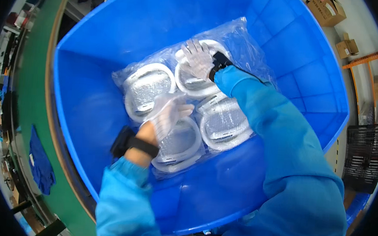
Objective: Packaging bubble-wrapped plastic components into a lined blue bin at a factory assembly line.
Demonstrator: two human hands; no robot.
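Several white, rounded ring-shaped parts (226,124) lie close together in a blue bin (97,116), wrapped in clear plastic film. Loose clear film (236,33) spreads under and around them. My right hand (197,60), in a thin white glove, lies with fingers spread on the far ring-shaped part. Nearer to me, my gloved left hand (168,111) is over the middle of the group, its fingers stretched to the right and a little blurred. It is above the near-left part; whether it touches the film I cannot tell. Neither hand shows anything in its grasp.
The bin's high walls surround both hands. Along its left runs a green worktop (32,85) with a dark blue cloth (40,164) on it. Cardboard boxes (325,11), an orange rack (365,58) and black crates (362,156) stand at the right.
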